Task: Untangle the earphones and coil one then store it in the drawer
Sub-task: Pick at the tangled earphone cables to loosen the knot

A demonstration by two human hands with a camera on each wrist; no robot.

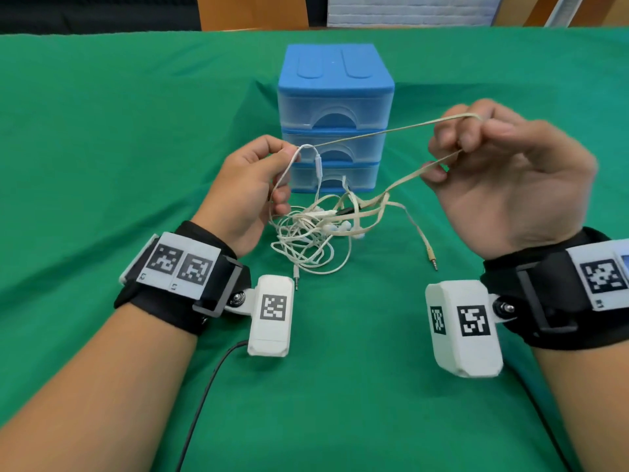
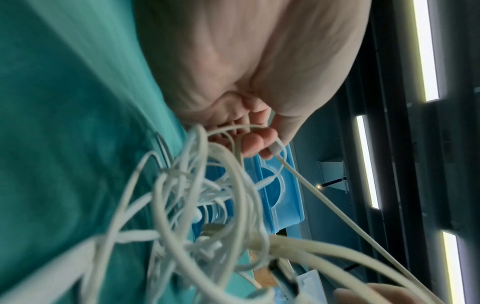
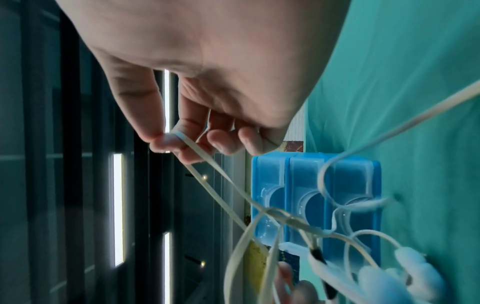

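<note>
Two tangled earphones lie in a heap on the green cloth in front of the blue drawer unit, whose three drawers are closed. My left hand pinches the thin white cable just above its inline remote; the left wrist view shows this left hand above the tangle. My right hand is raised and pinches a loop of the flat beige cable, stretched between both hands. In the right wrist view the right hand holds that flat cable in front of the drawer unit.
Two jack plugs lie on the cloth, one right of the heap and one at its near edge. White earbuds sit in the tangle. A black wire trails from my left wrist camera. Green cloth covers the table.
</note>
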